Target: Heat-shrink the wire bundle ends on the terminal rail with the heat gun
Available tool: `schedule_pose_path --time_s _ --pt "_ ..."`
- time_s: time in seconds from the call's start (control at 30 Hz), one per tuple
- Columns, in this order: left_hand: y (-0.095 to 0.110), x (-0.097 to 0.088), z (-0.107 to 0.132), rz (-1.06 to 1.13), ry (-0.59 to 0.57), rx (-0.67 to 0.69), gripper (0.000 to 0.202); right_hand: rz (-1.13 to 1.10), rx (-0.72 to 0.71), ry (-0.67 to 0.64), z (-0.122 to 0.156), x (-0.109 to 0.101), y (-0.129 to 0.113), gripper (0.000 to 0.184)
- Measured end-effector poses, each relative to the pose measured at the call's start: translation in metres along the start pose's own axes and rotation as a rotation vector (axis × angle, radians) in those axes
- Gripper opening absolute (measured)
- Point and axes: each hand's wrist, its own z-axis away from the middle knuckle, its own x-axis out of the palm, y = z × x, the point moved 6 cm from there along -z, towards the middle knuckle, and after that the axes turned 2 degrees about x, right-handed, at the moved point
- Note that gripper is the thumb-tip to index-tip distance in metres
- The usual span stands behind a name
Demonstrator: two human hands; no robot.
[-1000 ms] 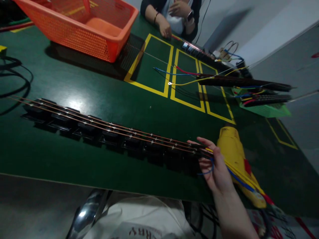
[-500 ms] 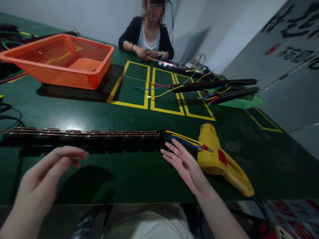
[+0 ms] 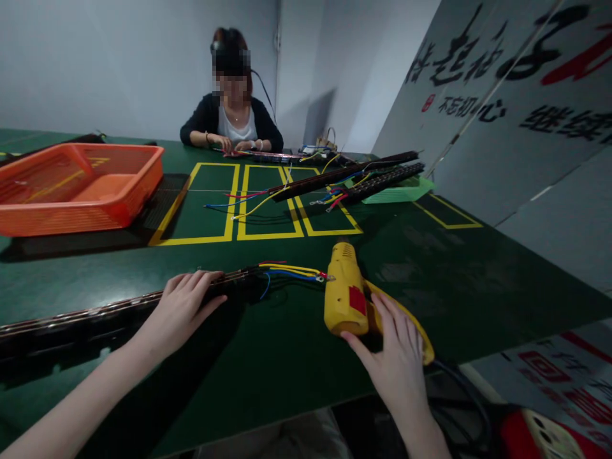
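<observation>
A long black strip with copper-coloured rods along its top (image 3: 109,310) lies across the left side of the table. My left hand (image 3: 182,307) is closed over it near its right end, fingers on the far side and thumb in front. Yellow, blue and red wires (image 3: 291,269) run out of that end, and their metal lugs lie close by the yellow heat gun (image 3: 341,296). The heat gun rests on the table, its nozzle pointing away from me. My right hand (image 3: 396,360) grips its handle, with the thumb at the rear of the body.
An orange basket (image 3: 81,213) stands at the left. More black strips with loose wires (image 3: 344,176) lie at the back over a light green basket (image 3: 399,192). Across the green table (image 3: 287,382) a person (image 3: 234,124) handles another strip. A cord (image 3: 459,382) trails off the right edge.
My left hand has moved right and closed on the strip. My right hand has left the wires and taken hold of the heat gun's handle. The camera view has shifted.
</observation>
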Motion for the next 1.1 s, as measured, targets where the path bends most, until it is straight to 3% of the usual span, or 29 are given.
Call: schedule_pose_path --time_s 0.07,0.3,0.4,0.53,0.6,0.7,0.9,1.1 --pt "-0.006 0.002 -0.007 -0.015 0.005 0.007 0.047 0.048 0.003 -0.038 0.0 0.003 0.018 0.078" --pt "-0.023 0.019 -0.032 0.003 0.028 0.011 0.044 0.048 -0.007 -0.048 0.007 -0.008 0.056 0.072" --pt "-0.011 0.02 -0.044 -0.022 0.031 0.008 0.044 0.085 -0.071 -0.035 0.015 -0.02 0.071 0.071" --pt "0.025 0.022 -0.069 -0.032 0.026 0.126 0.044 0.152 -0.215 -0.062 0.021 -0.031 0.08 0.065" --pt "0.044 0.03 -0.084 -0.011 -0.015 0.227 0.042 0.181 -0.256 -0.062 0.02 -0.034 0.077 0.059" --pt "0.056 0.042 -0.102 -0.028 -0.035 0.3 0.039 0.202 -0.246 -0.058 0.019 -0.036 0.07 0.069" --pt "0.046 0.052 -0.115 -0.09 0.078 0.214 0.042 0.176 -0.225 -0.096 0.032 -0.034 0.046 0.084" --pt "0.044 0.055 -0.114 -0.073 0.047 0.225 0.045 0.083 -0.374 -0.052 0.037 -0.029 -0.004 0.09"
